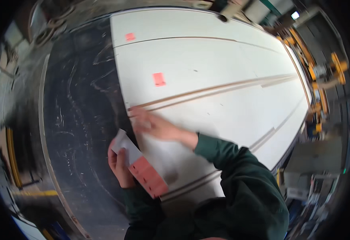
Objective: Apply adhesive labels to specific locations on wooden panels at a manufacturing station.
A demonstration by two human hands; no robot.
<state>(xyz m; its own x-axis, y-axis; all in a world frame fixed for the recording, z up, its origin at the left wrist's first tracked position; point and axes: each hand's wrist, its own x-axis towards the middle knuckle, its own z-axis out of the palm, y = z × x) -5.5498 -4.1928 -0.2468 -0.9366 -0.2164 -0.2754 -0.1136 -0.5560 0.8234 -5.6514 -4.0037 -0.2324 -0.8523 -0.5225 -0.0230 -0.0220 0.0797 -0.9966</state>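
My left hand (121,163) grips a strip of labels (148,176), its thumb on top of the bare white backing. Pink-orange labels with small dark marks cover the strip's lower end. Close above the strip, my right hand (155,125) reaches over the left edge of a white panel (207,116). Motion smears its fingers, so I cannot make out whether anything is between them. One pink label (159,79) sits on a white panel beyond my right hand. Farther off, a second pink label (130,37) lies near the left end of another panel.
A dark scuffed surface (81,120) runs along the left of the white panels. Narrow gaps with brown edges separate the panels. Yellow machine parts (337,70) line the right side, with a grey cabinet (315,160) nearer me. A tube-like object (229,14) stands at the far edge.
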